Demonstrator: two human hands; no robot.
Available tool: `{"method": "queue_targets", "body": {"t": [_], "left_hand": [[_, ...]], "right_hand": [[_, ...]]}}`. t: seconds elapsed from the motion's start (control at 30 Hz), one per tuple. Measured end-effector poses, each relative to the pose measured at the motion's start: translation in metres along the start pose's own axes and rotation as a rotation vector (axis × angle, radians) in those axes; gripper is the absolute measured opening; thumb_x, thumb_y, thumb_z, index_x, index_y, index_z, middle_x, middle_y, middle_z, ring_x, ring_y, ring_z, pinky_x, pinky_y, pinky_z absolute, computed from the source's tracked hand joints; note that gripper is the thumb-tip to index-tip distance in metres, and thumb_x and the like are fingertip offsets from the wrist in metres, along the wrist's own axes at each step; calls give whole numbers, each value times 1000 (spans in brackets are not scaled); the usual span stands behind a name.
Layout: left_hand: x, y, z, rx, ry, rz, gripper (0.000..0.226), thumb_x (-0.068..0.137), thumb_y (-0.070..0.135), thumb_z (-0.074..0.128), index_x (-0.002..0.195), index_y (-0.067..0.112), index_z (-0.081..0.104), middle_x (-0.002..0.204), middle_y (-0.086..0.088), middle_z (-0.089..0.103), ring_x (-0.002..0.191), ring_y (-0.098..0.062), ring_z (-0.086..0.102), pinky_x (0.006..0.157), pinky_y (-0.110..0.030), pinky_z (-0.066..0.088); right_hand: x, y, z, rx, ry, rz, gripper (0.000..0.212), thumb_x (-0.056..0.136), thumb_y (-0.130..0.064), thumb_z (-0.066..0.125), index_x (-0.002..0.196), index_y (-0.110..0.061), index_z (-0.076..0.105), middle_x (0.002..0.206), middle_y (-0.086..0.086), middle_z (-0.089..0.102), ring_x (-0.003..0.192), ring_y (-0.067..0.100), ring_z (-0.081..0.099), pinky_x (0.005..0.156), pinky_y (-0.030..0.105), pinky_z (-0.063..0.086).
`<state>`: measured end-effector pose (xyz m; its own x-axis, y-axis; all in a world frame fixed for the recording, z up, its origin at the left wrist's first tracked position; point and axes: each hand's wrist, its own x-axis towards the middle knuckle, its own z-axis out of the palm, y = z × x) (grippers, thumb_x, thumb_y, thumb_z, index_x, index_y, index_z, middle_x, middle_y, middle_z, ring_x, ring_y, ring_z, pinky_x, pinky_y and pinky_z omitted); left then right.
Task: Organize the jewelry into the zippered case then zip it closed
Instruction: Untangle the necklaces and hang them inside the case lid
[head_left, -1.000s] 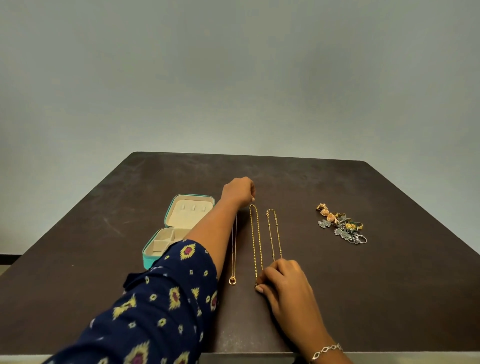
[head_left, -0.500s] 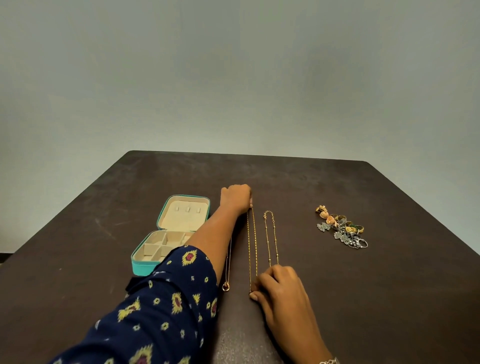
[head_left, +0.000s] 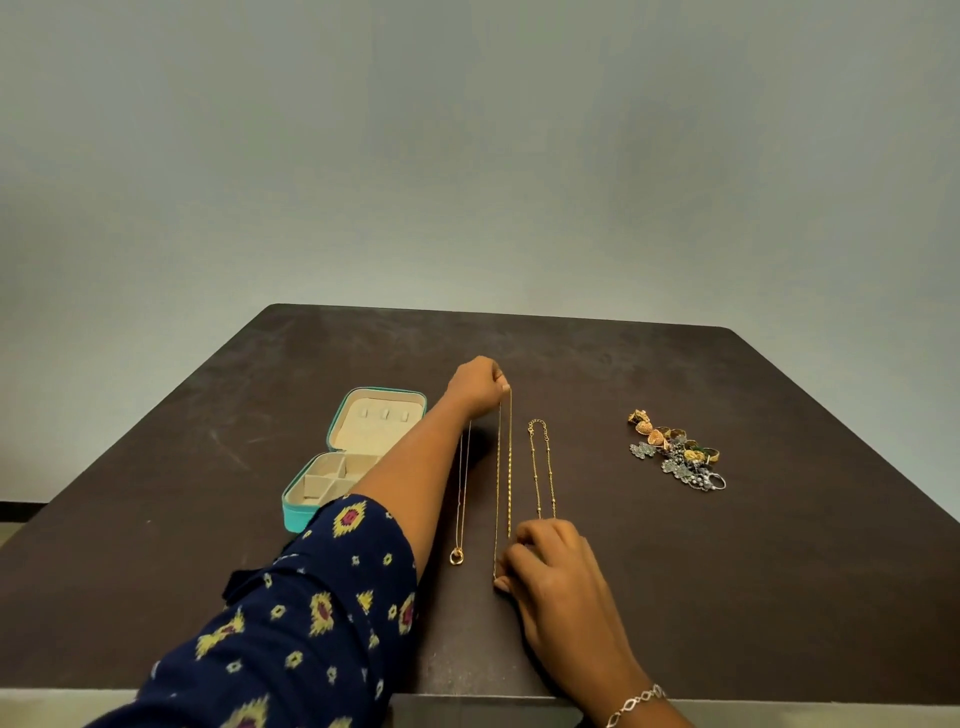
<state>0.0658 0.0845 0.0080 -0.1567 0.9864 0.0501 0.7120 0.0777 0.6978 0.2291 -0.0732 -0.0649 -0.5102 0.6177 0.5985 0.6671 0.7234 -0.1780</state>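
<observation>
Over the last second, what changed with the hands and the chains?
The middle gold chain was pulled taut: its loop narrowed as the left hand pinched the far end and lifted slightly, while the right hand gripped the near end. Both hands hold it now. The pendant necklace, beaded chain, jewelry pile and open teal case stayed where they were.

A dark brown table (head_left: 779, 571) (scuffed, matte) stands before a plain grey-green wall (head_left: 467, 156).

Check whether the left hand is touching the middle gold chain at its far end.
Touching. In the head view the left hand pinches the far end of the middle gold chain, which runs straight from its fingertips to the right hand.
</observation>
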Motion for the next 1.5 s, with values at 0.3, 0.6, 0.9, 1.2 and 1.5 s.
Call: {"method": "queue_targets", "body": {"t": [0.3,0.6,0.9,1.2,1.5], "left_hand": [[-38,15,-30,-400,0,-80,28,93,-2,39,68,8,49,63,-9,55,53,-16,46,52,-25,42],[-82,29,-41,-676,128,-97,26,91,-6,44,73,10,52,65,-8,53,53,-14,48,53,-25,41],[-128,50,-35,-799,96,-28,19,89,-2,51,80,9,62,70,-4,59,61,-11,56,56,-17,47],[-145,66,-13,-737,47,38,14,89,8,55,78,12,61,69,-4,60,63,-13,58,62,-24,48],[-148,70,-9,-731,101,-44,16,93,4,44,88,12,57,72,-3,57,60,-10,54,54,-20,47]], "right_hand": [[-1,-6,-15,317,-36,-140,3,86,-19,50,84,-21,51,88,-8,57,86,9,48,76,17,39],[25,-28,-47,1361,61,599,14,82,7,58,79,-7,60,63,-1,61,58,7,61,60,15,49],[43,-5,-81,1495,42,775,18,88,1,50,82,-8,65,62,-1,67,62,8,64,53,13,47],[44,5,-92,1276,-22,643,42,84,17,38,106,-11,62,103,5,67,79,10,70,65,15,50],[44,-3,-91,1225,6,508,56,84,17,42,114,-30,52,111,-10,60,87,9,67,65,13,51]]}}
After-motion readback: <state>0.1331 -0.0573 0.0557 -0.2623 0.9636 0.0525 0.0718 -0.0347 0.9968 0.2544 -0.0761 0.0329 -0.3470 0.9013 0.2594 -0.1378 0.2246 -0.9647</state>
